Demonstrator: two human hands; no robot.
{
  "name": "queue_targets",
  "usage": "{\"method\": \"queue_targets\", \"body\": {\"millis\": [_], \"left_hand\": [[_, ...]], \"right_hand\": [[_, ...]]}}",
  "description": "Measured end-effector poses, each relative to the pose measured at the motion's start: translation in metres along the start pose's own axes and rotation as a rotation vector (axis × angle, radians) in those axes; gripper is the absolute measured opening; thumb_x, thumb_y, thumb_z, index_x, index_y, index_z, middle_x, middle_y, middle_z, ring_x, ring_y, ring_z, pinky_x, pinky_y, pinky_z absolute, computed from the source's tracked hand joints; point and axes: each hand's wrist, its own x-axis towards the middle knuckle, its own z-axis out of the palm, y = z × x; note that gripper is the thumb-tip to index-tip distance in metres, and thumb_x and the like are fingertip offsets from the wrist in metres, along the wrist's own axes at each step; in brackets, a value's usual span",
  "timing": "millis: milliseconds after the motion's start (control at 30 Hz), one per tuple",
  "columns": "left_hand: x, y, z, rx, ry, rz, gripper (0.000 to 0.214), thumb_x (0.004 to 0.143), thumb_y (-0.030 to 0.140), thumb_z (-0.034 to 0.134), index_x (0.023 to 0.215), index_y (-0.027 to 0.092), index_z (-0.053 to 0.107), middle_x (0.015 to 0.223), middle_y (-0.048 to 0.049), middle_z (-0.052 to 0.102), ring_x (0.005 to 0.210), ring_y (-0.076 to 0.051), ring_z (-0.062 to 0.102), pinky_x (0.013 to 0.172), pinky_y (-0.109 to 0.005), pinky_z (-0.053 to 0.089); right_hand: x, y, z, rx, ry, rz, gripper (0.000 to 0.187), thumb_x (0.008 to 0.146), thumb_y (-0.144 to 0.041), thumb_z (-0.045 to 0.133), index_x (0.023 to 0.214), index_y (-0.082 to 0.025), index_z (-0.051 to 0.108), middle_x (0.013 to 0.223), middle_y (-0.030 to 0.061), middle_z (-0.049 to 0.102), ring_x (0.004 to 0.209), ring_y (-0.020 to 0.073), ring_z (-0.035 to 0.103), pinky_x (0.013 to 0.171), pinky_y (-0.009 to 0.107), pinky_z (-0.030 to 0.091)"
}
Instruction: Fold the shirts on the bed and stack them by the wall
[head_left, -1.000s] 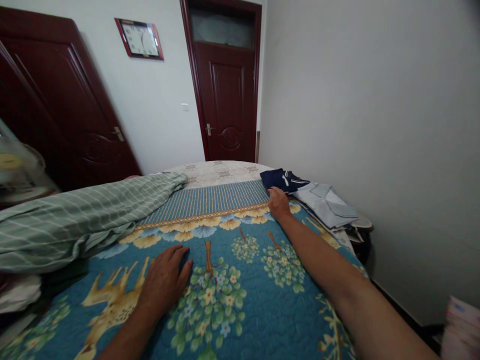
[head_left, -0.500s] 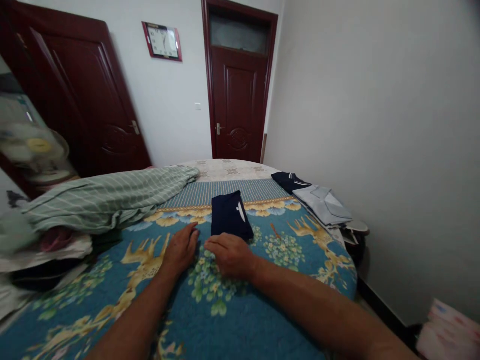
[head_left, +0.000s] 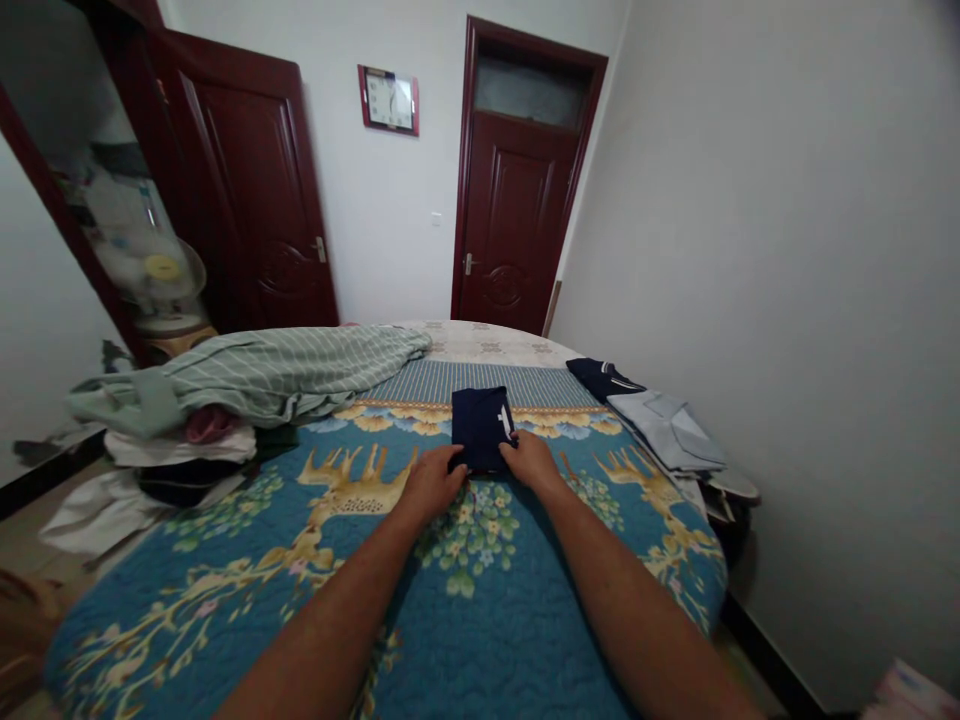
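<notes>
A folded navy blue shirt [head_left: 478, 428] lies in the middle of the patterned teal bedspread [head_left: 480, 640], with a white patch showing near its right edge. At its near left corner, my left hand [head_left: 433, 484] has fingers and thumb closed on the cloth. My right hand [head_left: 531, 460] pinches the near right corner. The fingertips of both hands are partly hidden against the dark fabric.
On the left rests a heap of clothes topped by a green striped cloth [head_left: 300, 375]. Along the right edge lie a folded grey garment [head_left: 664, 430] and a navy garment with striped trim [head_left: 600, 378]. A wall [head_left: 787, 250] rises beyond that side.
Both hands have moved forward to the shirt's near corners and closed on them. My right hand has also shifted right. The camera view has swung left.
</notes>
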Motion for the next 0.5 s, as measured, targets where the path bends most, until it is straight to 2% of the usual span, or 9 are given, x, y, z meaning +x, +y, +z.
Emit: {"method": "queue_targets", "body": {"millis": [67,167,333,433,500], "left_hand": [[-0.001,0.001,0.002,0.017,-0.011,0.020,0.044,0.096,0.030,0.062,0.136,0.017,0.072,0.137,-0.0163,0.072,0.130,-0.033,0.065,0.115,-0.048,0.047],[-0.004,-0.004,0.000,-0.008,-0.039,0.077,0.044,0.097,0.028,0.061,0.138,0.017,0.071,0.138,-0.0160,0.072,0.129,-0.030,0.066,0.115,-0.044,0.047],[-0.005,-0.007,-0.002,0.013,-0.016,0.128,0.041,0.093,0.024,0.064,0.133,0.020,0.074,0.133,-0.0146,0.073,0.125,-0.030,0.066,0.114,-0.044,0.047],[-0.004,-0.002,-0.003,-0.026,-0.035,0.141,0.038,0.091,0.024,0.065,0.127,0.020,0.076,0.127,-0.0139,0.075,0.122,-0.029,0.067,0.111,-0.043,0.048],[-0.003,0.002,-0.008,-0.100,-0.066,0.136,0.033,0.093,0.029,0.063,0.121,0.021,0.078,0.123,-0.0123,0.076,0.118,-0.028,0.069,0.108,-0.041,0.049]], "right_hand": [[-0.002,-0.004,0.002,-0.036,0.050,-0.004,0.031,0.096,-0.036,0.063,0.117,-0.016,0.076,0.110,0.0164,0.075,0.104,0.0277,0.072,0.092,0.034,0.051],[-0.006,-0.008,0.003,-0.096,0.128,-0.090,0.030,0.099,-0.038,0.061,0.111,-0.016,0.077,0.113,0.0182,0.070,0.106,0.0282,0.068,0.095,0.036,0.050],[-0.007,-0.015,0.001,-0.147,0.166,-0.218,0.023,0.101,-0.030,0.056,0.097,-0.017,0.075,0.106,0.0175,0.067,0.107,0.0303,0.061,0.099,0.041,0.047],[-0.008,-0.021,0.000,-0.078,0.241,-0.311,0.024,0.105,-0.028,0.048,0.102,-0.017,0.070,0.106,0.0162,0.067,0.107,0.0297,0.059,0.099,0.041,0.047],[-0.013,-0.026,0.001,0.014,0.239,-0.358,0.028,0.108,-0.029,0.041,0.110,-0.018,0.067,0.104,0.0133,0.068,0.101,0.0265,0.062,0.094,0.038,0.049]]}}
